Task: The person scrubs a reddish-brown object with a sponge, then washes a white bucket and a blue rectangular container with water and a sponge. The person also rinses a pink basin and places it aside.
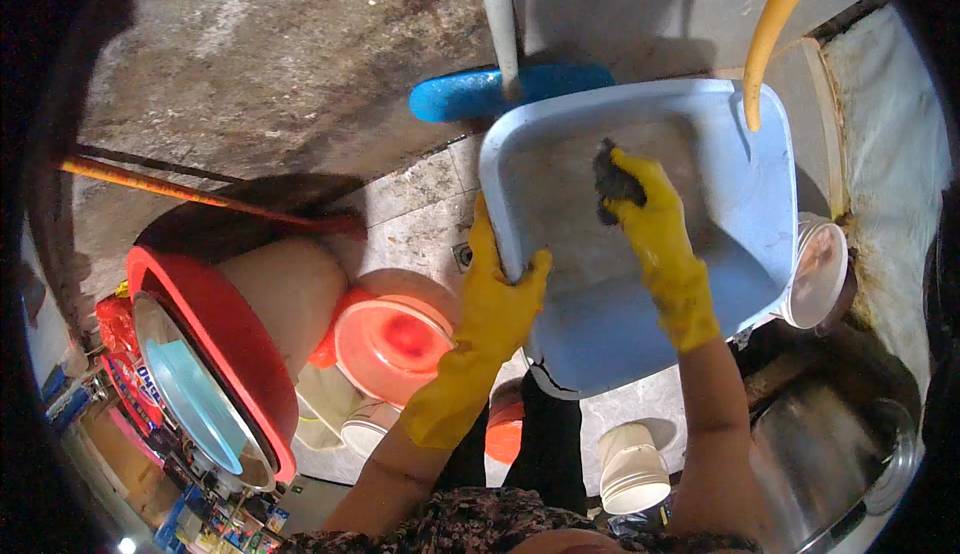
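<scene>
A large light-blue plastic basin (637,351) is before me, its near-left rim cracked. Its inside bottom looks grey-brown with grime. My left hand (501,276), in a yellow rubber glove, grips the basin's left rim, thumb inside and fingers outside. In the other yellow glove, my right hand (651,201) holds a dark scouring pad (616,182) over the basin's bottom; whether the pad touches it I cannot tell. An orange hose (776,28) hangs with its end over the far-right corner of the basin.
A blue push-broom head (457,96) with a grey pole (495,13) stands behind the basin. To the left are a red basin (217,329) holding a light-blue one (191,396), and a pink tub (375,344). White buckets (634,468) stand nearby. A floor drain (463,256) lies left.
</scene>
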The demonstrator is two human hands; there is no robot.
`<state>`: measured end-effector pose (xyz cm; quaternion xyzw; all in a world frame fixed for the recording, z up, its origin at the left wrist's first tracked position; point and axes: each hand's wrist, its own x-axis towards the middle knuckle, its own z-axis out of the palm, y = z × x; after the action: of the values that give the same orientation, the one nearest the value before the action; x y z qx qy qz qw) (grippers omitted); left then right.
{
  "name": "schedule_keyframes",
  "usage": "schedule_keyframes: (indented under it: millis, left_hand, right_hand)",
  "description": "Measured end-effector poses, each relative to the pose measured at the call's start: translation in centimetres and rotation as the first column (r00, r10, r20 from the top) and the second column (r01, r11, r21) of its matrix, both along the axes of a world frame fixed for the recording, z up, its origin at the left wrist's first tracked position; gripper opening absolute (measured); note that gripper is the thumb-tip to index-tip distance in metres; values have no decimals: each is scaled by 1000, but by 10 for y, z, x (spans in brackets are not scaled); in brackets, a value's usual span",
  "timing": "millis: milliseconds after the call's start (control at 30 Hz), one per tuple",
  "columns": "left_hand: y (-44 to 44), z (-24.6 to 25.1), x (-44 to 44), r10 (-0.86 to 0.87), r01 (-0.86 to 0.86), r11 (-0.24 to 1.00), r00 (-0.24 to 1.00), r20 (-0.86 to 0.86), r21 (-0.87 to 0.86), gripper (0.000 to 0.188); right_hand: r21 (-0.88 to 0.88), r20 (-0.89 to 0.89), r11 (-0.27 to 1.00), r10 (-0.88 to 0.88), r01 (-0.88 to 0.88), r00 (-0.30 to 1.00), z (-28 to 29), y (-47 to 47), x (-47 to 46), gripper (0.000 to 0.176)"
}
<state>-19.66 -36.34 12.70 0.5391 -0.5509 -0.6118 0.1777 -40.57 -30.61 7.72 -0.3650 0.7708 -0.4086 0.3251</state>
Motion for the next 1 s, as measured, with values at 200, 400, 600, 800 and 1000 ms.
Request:
schedule_keyframes:
  millis: [200,400,600,800,1000]
  left_hand:
    - [5,-25,-10,-41,37,999,985,-166,-25,97]
    - [-1,-26,6,-100,130,959,986,130,-252,88]
    - [-4,-22,14,-56,55,993,998,-5,-109,85]
    - [-5,-16,2,8,-2,998,996,-93,64,71]
    - [0,-9,-21,-29,29,1000,991,-128,-7,56]
  right_hand:
    - [-91,-454,918,307,-386,837,86,-42,62,44]
    - [74,-763,996,88,-49,641,50,-128,30,43]
    - [-261,-717,919,-389,295,579,-62,-32,-41,39]
    - [253,-760,876,-82,410,645,-221,49,-97,25]
    - [386,-150,906,-121,170,981,-229,3,-70,27]
